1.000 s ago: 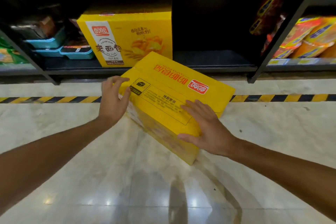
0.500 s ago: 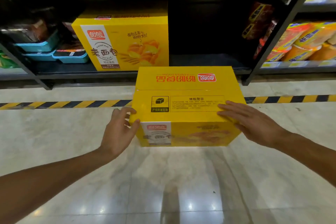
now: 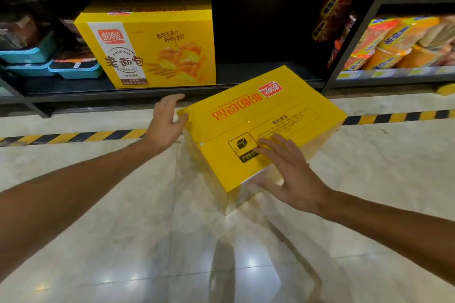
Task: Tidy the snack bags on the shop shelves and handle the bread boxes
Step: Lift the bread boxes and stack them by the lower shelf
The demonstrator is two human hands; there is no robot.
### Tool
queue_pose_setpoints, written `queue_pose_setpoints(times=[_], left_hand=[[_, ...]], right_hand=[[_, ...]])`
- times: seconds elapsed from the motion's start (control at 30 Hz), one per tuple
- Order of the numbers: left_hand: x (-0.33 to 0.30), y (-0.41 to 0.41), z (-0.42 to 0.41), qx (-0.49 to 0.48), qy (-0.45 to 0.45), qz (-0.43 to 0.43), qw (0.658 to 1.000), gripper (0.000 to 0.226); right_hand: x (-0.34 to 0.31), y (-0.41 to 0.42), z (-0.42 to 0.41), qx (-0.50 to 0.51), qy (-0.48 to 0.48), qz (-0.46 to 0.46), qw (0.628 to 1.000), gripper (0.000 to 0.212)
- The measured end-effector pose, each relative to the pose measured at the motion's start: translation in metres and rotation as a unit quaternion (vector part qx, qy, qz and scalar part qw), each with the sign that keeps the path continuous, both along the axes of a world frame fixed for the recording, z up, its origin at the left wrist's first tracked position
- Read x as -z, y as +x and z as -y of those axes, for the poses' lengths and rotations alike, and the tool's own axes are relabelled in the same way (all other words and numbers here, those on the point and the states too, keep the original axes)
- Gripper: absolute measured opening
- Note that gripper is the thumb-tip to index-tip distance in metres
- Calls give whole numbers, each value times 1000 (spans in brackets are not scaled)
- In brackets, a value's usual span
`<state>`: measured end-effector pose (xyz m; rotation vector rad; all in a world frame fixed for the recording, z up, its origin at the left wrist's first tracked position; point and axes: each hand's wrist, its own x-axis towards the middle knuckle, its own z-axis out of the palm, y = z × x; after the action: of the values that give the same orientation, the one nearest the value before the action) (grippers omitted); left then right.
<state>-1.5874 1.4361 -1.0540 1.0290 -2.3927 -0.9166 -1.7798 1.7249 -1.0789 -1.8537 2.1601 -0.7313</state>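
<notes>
Fingers of my left hand [image 3: 165, 123] are spreading straight against the far left corner of the yellow bread box [image 3: 261, 128], which is sitting skewed on the pale floor [image 3: 123, 241] just before the bottom shelf [image 3: 246, 76]. My right hand [image 3: 285, 170] is lying wide and flat on its top, thumb touching the near edge. Another bread box [image 3: 152, 47] is standing upright on that shelf beside teal trays [image 3: 73, 70].

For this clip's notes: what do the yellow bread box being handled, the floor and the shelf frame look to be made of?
Handled bread box: printed cardboard, probably with a glossy coating; crisp folded edges, a flap seam, sheen on its side.
Floor: polished stone or marble-look tile; grout lines, veining, mirror-like light reflections.
Shelf frame: seemingly black-painted metal, matte; thin straight uprights. It could be something else, and the dim light leaves that open.
</notes>
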Motion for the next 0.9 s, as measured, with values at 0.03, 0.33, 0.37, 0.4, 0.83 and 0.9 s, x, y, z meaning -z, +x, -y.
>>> queue_pose_setpoints(times=[0.03,0.33,0.37,0.4,0.83,0.9], left_hand=[[-3,-5,6,-8,58,33,998,47],[9,9,4,34,110,66,991,39],[13,16,-1,50,102,65,991,39],[16,22,-7,72,95,61,991,42],[18,4,-28,269,21,109,957,92],[17,1,-29,266,30,97,959,90]], right_hand=[[-2,19,4,-14,38,2,999,86],[2,53,23,15,134,-143,980,99],[3,43,13,-2,124,-148,981,95],[3,32,1,-13,116,-151,982,92],[8,12,-68,129,95,-2,987,111],[2,4,-74,124,78,8,989,109]])
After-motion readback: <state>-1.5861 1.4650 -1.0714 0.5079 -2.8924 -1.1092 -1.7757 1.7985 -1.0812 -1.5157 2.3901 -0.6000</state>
